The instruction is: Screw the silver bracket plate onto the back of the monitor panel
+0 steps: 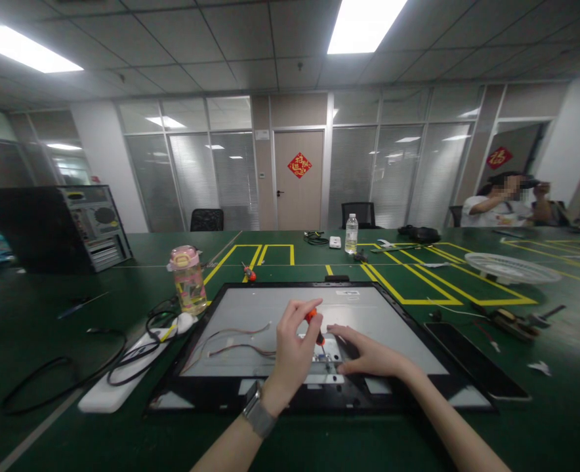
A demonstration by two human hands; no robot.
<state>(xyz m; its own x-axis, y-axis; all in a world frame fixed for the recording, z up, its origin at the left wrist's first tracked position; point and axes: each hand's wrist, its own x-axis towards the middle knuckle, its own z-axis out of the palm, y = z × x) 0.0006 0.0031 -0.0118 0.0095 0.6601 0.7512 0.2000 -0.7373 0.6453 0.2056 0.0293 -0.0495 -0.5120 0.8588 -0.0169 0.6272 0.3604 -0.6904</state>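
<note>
My left hand (292, 341), with a watch on its wrist, is closed on the orange-and-black handle of a screwdriver (321, 340). Its shaft points down at a small metal bracket (325, 378) near the front edge of a display panel (250, 305). Thumb and fingers apart, my right hand (376, 354) rests at the right side of the bracket. The panel lies flat, grey back upward, in a black frame. Thin wires (241, 347) run across its left part. Where exactly the screwdriver tip sits is too small to tell.
Left of the panel are a white power strip (117, 387), black cables (63, 360) and a pink-lidded bottle (187, 282). A dark flat slab (477, 360) lies at the right. Farther off stand a computer case (48, 229), a water bottle (352, 234) and a seated person (497, 210).
</note>
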